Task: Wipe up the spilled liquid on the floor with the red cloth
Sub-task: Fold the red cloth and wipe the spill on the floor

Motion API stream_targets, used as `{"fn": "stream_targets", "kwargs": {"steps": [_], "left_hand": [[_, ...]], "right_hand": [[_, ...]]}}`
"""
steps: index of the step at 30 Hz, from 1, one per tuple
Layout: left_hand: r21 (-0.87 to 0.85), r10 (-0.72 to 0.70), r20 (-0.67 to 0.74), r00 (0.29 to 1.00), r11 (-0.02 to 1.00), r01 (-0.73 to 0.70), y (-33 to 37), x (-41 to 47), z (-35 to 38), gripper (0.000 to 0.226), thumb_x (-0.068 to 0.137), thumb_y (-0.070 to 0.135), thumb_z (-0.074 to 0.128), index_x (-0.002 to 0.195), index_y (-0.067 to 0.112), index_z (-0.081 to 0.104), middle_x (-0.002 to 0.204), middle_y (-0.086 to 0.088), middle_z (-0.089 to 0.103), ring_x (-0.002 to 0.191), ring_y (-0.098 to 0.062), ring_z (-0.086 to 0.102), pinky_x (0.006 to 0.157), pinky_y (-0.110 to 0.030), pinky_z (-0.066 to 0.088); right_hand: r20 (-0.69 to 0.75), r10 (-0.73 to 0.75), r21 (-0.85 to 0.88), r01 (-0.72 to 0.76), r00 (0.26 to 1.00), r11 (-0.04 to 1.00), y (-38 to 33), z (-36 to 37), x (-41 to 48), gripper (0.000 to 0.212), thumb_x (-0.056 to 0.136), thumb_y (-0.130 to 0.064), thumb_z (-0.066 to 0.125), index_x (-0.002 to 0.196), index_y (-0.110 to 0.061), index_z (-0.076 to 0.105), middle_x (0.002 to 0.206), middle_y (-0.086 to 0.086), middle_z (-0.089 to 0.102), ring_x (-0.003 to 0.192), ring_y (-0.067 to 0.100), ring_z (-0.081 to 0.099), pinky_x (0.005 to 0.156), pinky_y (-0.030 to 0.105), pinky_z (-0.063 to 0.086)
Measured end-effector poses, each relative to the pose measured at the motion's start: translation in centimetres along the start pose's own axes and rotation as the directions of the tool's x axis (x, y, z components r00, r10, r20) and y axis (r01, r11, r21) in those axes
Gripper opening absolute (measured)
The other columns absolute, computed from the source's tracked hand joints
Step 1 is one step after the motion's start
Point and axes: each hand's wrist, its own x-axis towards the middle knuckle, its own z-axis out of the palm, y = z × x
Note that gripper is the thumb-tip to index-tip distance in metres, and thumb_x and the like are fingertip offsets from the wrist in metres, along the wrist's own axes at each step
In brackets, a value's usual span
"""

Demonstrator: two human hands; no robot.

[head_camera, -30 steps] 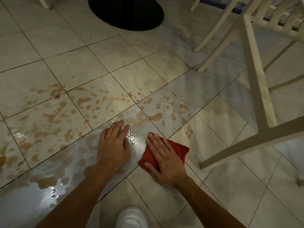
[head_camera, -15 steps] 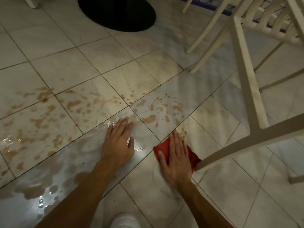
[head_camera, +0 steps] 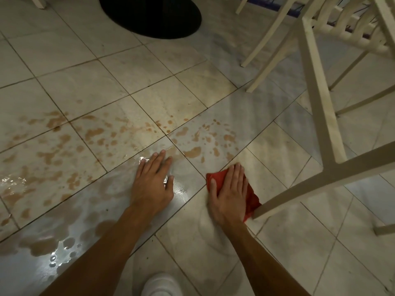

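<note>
Head view: the right hand (head_camera: 229, 194) lies flat on the red cloth (head_camera: 252, 198), its fingers (head_camera: 235, 176) straight and close together, pressing the cloth onto the floor (head_camera: 128, 71). Most of the cloth is hidden under the palm. Only a corner by the thumb and a bunched edge on the far side show, and that edge touches the foot of a white chair leg (head_camera: 320, 190).

The left hand (head_camera: 152, 183) rests palm down on a wet, shiny tile just beside the right hand, with its fingers (head_camera: 158, 163) straight, slightly spread and holding nothing.

The spilled liquid (head_camera: 96, 133) lies as brown blotches and drops across the tiles ahead and to the left of both hands. Glare makes its nearer pools hard to trace.

A black round base (head_camera: 150, 16) is cut off by the top edge. The chair's upper parts run out of the frame on the right. A white shoe (head_camera: 160, 285) is cropped at the bottom edge, and both forearms enter from there.
</note>
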Motion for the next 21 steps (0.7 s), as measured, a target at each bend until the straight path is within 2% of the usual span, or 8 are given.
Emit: {"fn": "stream_targets", "kwargs": {"steps": [2, 5, 7, 11, 13, 16, 19, 21], "left_hand": [[0.007, -0.011, 0.009, 1.0, 1.0, 0.011, 0.4, 0.0, -0.1, 0.068, 0.099, 0.045, 0.033, 0.162, 0.021, 0.042, 0.174, -0.001, 0.028, 0.161, -0.022, 0.022, 0.132, -0.049, 0.016], [0.02, -0.006, 0.006, 1.0, 1.0, 0.006, 0.3, 0.0, 0.0, 0.068, 0.099, 0.045, 0.034, 0.162, 0.021, 0.043, 0.173, -0.002, 0.029, 0.161, -0.022, 0.024, 0.131, -0.05, 0.018], [0.023, 0.013, -0.012, 1.0, 1.0, -0.012, -0.2, 0.1, 0.0, 0.065, 0.1, 0.045, 0.038, 0.159, 0.021, 0.047, 0.172, -0.001, 0.033, 0.159, -0.023, 0.03, 0.129, -0.051, 0.023], [0.017, 0.024, -0.015, 1.0, 1.0, -0.024, -0.5, 0.1, -0.1, 0.063, 0.099, 0.044, 0.044, 0.158, 0.022, 0.049, 0.171, 0.0, 0.036, 0.157, -0.023, 0.033, 0.128, -0.052, 0.026], [0.019, 0.015, -0.018, 1.0, 1.0, -0.015, -0.3, 0.0, 0.0, 0.063, 0.099, 0.043, 0.045, 0.158, 0.022, 0.049, 0.171, -0.001, 0.036, 0.157, -0.023, 0.034, 0.128, -0.052, 0.025], [0.016, 0.007, -0.023, 1.0, 1.0, -0.006, -0.2, 0.0, 0.0, 0.064, 0.098, 0.042, 0.046, 0.158, 0.021, 0.049, 0.17, -0.001, 0.037, 0.156, -0.024, 0.035, 0.128, -0.053, 0.026], [0.015, 0.018, -0.018, 1.0, 1.0, -0.018, -0.4, 0.1, -0.2, 0.063, 0.099, 0.044, 0.044, 0.158, 0.022, 0.049, 0.17, 0.0, 0.037, 0.156, -0.024, 0.036, 0.128, -0.051, 0.026], [0.015, 0.028, -0.014, 1.0, 1.0, -0.028, -0.7, 0.1, -0.3, 0.063, 0.1, 0.046, 0.041, 0.158, 0.023, 0.049, 0.17, 0.001, 0.037, 0.156, -0.023, 0.036, 0.128, -0.049, 0.025]], "right_hand": [[0.018, -0.053, -0.021, 0.053, 0.998, 0.998, -1.1, 0.4, 0.7, 0.084, 0.112, -0.066, 0.014, 0.174, -0.013, -0.01, 0.183, 0.004, -0.018, 0.168, 0.017, -0.021, 0.139, 0.048, 0.0], [0.087, -0.269, -0.016, 0.271, 0.959, 0.962, -0.1, 0.2, -1.1, 0.084, 0.114, -0.066, 0.02, 0.174, -0.017, -0.013, 0.182, -0.001, -0.021, 0.168, 0.013, -0.022, 0.138, 0.042, -0.007], [0.098, -0.31, -0.004, 0.311, 0.946, 0.95, 1.3, -0.1, -2.5, 0.085, 0.113, -0.068, 0.023, 0.174, -0.02, -0.015, 0.182, -0.004, -0.022, 0.168, 0.012, -0.021, 0.136, 0.039, -0.009], [0.015, -0.001, -0.007, 0.001, 1.0, 1.0, 1.1, 0.0, -0.8, 0.088, 0.11, -0.071, 0.013, 0.174, -0.017, -0.015, 0.182, -0.001, -0.022, 0.167, 0.013, -0.025, 0.139, 0.044, -0.005], [0.005, 0.073, -0.004, -0.073, 0.997, 0.997, -0.2, 0.2, 0.9, 0.088, 0.11, -0.068, 0.011, 0.173, -0.012, -0.012, 0.183, 0.005, -0.019, 0.168, 0.017, -0.023, 0.139, 0.047, -0.001], [0.05, -0.112, -0.019, 0.113, 0.992, 0.993, -0.5, 0.1, 0.9, 0.086, 0.112, -0.067, 0.016, 0.174, -0.015, -0.014, 0.183, 0.003, -0.02, 0.168, 0.016, -0.023, 0.138, 0.043, -0.007], [0.132, -0.357, 0.004, 0.36, 0.925, 0.933, 1.9, -0.7, -1.0, 0.085, 0.114, -0.066, 0.025, 0.175, -0.02, -0.012, 0.183, -0.003, -0.02, 0.168, 0.012, -0.021, 0.137, 0.041, -0.008], [0.102, -0.305, 0.003, 0.306, 0.947, 0.952, 2.9, -0.9, -1.1, 0.085, 0.112, -0.069, 0.023, 0.175, -0.023, -0.009, 0.183, -0.006, -0.016, 0.168, 0.009, -0.019, 0.138, 0.041, -0.006]]}}
